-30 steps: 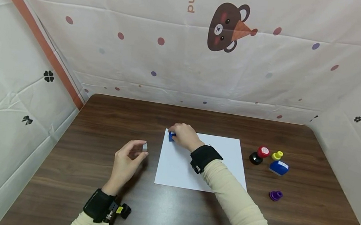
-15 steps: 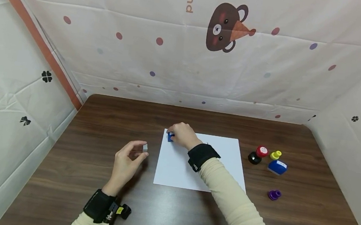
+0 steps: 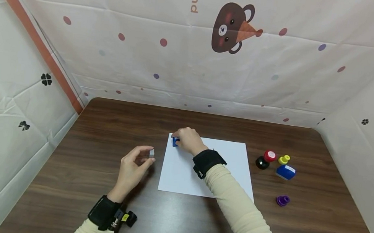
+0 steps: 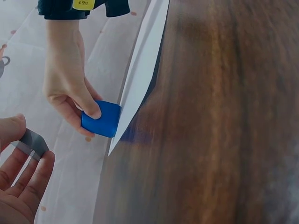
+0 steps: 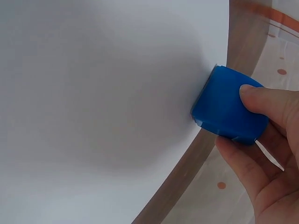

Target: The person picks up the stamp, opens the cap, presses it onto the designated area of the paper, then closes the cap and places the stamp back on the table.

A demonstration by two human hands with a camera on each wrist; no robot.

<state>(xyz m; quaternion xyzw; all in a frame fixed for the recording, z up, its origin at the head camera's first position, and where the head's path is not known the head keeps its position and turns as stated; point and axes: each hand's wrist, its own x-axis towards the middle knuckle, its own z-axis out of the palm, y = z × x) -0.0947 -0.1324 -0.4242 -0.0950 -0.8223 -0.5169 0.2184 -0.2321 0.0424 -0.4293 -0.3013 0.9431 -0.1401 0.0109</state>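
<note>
My right hand (image 3: 189, 140) grips a blue stamp (image 5: 226, 105) between thumb and fingers. It holds the stamp's flat face down at the far left corner of a white sheet of paper (image 3: 208, 172); the face itself is hidden. Off the paper's left side, over the table, my left hand (image 3: 131, 168) pinches a small greyish see-through cap (image 4: 33, 142) between thumb and fingers. In the left wrist view the blue stamp (image 4: 100, 122) stands at the paper's edge.
Right of the paper, a black-and-red piece (image 3: 263, 163), a yellow knob-shaped piece (image 3: 284, 160) and another blue stamp (image 3: 286, 172) sit close together. A purple knob-shaped piece (image 3: 283, 200) lies nearer on the brown table (image 3: 93, 152). Patterned cloth (image 3: 127, 59) hangs behind.
The head view has drifted slightly, so the paper and stamps appear a little further left. Both hands keep their holds, the blue stamp staying at the same corner.
</note>
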